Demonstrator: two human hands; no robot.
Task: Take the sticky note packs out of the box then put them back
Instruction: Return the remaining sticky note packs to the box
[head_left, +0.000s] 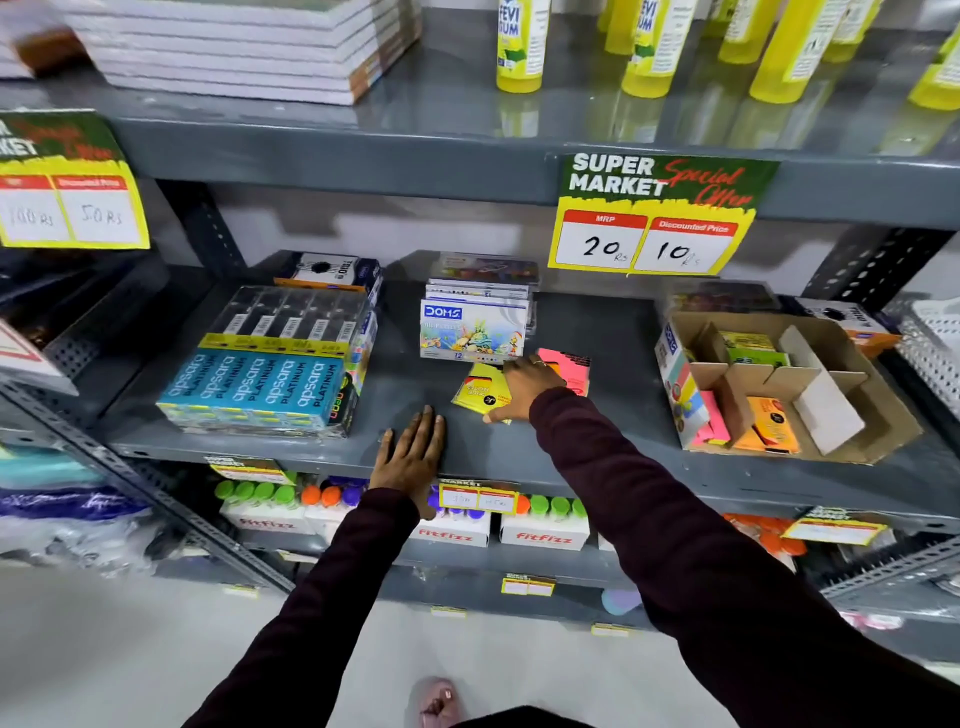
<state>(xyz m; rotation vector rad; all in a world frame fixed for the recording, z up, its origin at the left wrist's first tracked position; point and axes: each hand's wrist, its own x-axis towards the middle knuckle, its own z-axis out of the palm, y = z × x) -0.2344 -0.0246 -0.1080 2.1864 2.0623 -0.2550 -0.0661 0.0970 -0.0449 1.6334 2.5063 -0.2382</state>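
A yellow sticky note pack (477, 391) and a pink sticky note pack (570, 367) lie on the grey shelf (405, 374) in the middle. My right hand (524, 389) rests on top of them, thumb at the yellow pack's front edge, fingers spread over both. My left hand (410, 457) lies flat and empty at the shelf's front edge, left of the packs. To the right stands the open cardboard box (831, 364) with dividers, holding an orange pack (771, 423), a pink pack (709, 421) and green packs (756, 351).
Apsara pencil boxes (260, 384) are stacked at the shelf's left. A stack of Doms oil pastel boxes (475, 325) stands right behind the loose packs. A price sign (654, 213) hangs from the shelf above, which carries yellow glue bottles (519, 47).
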